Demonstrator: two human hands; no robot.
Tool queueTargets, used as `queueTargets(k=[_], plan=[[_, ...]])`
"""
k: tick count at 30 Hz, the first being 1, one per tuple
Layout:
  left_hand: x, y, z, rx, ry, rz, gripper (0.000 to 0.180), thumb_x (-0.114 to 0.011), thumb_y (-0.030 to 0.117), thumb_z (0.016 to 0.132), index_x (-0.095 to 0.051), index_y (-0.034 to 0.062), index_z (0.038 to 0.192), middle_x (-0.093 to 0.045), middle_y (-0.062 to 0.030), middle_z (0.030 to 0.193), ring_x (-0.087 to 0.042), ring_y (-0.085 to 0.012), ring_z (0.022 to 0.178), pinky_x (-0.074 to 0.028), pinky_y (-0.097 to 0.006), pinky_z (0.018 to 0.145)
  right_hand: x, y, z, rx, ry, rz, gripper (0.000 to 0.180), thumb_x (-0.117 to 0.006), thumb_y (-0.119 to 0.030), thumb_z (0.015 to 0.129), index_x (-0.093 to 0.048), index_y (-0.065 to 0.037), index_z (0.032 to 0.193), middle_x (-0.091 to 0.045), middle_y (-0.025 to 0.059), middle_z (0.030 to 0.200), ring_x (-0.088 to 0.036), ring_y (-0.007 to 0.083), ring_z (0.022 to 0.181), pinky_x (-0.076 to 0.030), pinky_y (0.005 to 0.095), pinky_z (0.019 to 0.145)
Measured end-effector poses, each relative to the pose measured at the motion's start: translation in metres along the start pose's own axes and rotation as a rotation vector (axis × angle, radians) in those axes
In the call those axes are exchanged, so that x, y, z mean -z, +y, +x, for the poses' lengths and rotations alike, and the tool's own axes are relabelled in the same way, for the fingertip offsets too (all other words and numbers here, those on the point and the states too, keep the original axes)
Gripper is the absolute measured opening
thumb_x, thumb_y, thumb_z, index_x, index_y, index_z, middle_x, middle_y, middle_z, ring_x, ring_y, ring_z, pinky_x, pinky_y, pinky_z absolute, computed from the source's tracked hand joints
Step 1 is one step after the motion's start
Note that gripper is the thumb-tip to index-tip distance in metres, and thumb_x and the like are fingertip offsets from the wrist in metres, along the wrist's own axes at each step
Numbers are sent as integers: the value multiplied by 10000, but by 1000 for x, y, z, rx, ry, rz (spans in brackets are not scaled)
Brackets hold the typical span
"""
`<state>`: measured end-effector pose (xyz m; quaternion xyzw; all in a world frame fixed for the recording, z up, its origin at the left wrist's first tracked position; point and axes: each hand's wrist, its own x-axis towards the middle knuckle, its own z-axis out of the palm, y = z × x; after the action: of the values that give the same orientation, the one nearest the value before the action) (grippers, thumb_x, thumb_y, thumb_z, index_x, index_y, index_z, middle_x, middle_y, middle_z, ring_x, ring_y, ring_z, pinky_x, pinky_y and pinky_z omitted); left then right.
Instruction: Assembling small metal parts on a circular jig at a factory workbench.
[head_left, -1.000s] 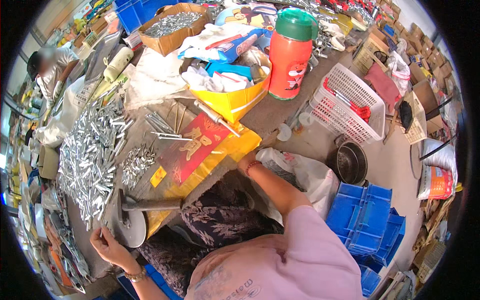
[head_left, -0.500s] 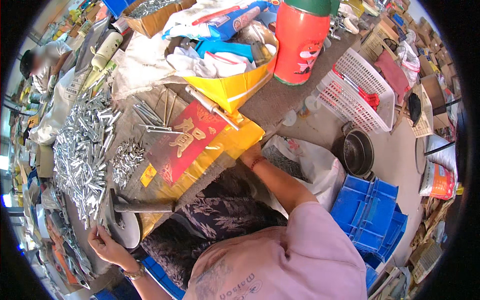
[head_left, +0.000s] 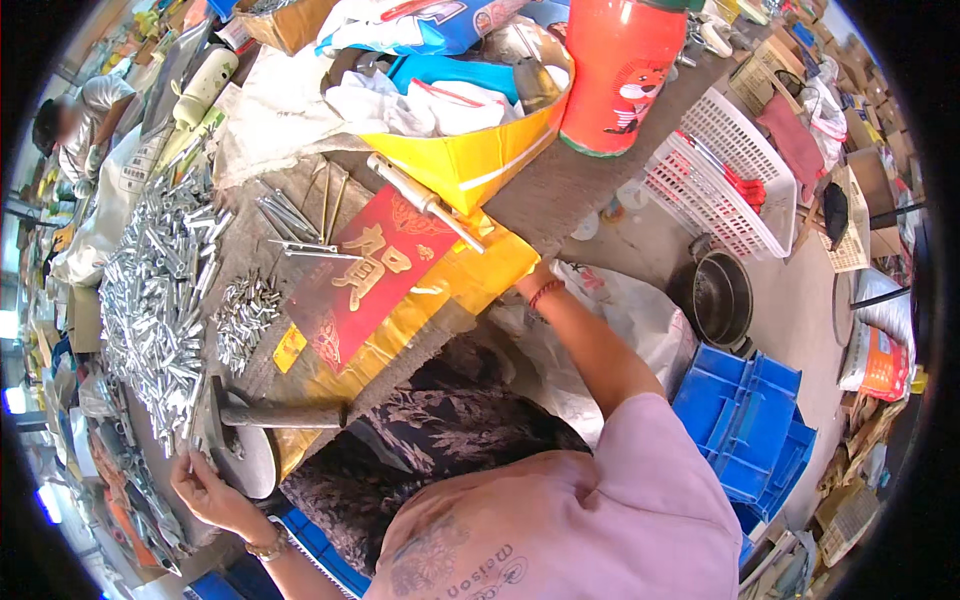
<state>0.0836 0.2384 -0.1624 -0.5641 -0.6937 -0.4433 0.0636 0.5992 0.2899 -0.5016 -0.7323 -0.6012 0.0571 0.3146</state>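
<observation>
At the lower tip of a pile of silver metal fasteners (head_left: 165, 300), my left hand (head_left: 208, 497) is closed in a pinch. A small silver metal part (head_left: 195, 443) shows at its fingertips. Beside it, a hammer (head_left: 280, 415) rests with its head on a round grey metal plate (head_left: 250, 465). My right hand (head_left: 538, 279) is at the bench edge, by the corner of a yellow sheet (head_left: 505, 268); its fingers are hidden there. A red card with gold print (head_left: 375, 265) lies on the bench, with a wooden-handled screwdriver-like tool (head_left: 425, 200) across its upper end.
Several long metal rods (head_left: 290, 215) and a smaller fastener heap (head_left: 245, 315) lie mid-bench. Behind stand a yellow box of cloths (head_left: 450, 160) and a red jug (head_left: 622, 80). To the right are a white basket (head_left: 725, 165), a dark pot (head_left: 722, 297) and blue bins (head_left: 735, 425).
The whole view has shifted slightly. My right hand has moved a little to the right and away from me along the sheet's edge. My left hand keeps its pinch by the pile.
</observation>
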Motion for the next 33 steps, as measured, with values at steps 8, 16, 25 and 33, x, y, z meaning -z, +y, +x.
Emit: queueTargets(k=[8, 16, 25, 33], plan=[[-4, 8, -7, 9, 37, -47, 162, -680, 132, 1068, -661, -16, 1131, -670, -61, 953, -622, -125, 886, -516, -283, 769, 5, -3, 50, -188, -89, 504, 290, -516, -264, 1024, -696, -41, 1067, -722, 180, 1114, -717, 363, 1071, -555, 583, 905], [-4, 9, -6, 0, 31, -27, 156, -688, 126, 1062, -678, -23, 1105, -662, -41, 945, -586, -120, 852, -507, -285, 785, 21, -18, 32, -464, -178, 937, 357, -465, -316, 1066, -604, -40, 1246, -663, 187, 1271, -680, 369, 1171, -532, 599, 984], [0, 6, -3, 48, -6, -11, 177, -689, 136, 1066, -693, -19, 1151, -696, -47, 1040, -623, -113, 918, -532, -285, 850, 85, -4, 34, -751, -226, 1408, 482, -408, -375, 1114, -501, -40, 1447, -597, 195, 1448, -640, 377, 1284, -506, 617, 1072], [-3, 0, -2, 49, -4, -61, 187, -695, 143, 1062, -697, -23, 1148, -707, -57, 1045, -640, -120, 915, -538, -286, 838, 125, -16, -6, -786, -387, 1889, 611, -326, -466, 1148, -431, -30, 1563, -542, 208, 1558, -589, 419, 1373, -464, 636, 1151]])
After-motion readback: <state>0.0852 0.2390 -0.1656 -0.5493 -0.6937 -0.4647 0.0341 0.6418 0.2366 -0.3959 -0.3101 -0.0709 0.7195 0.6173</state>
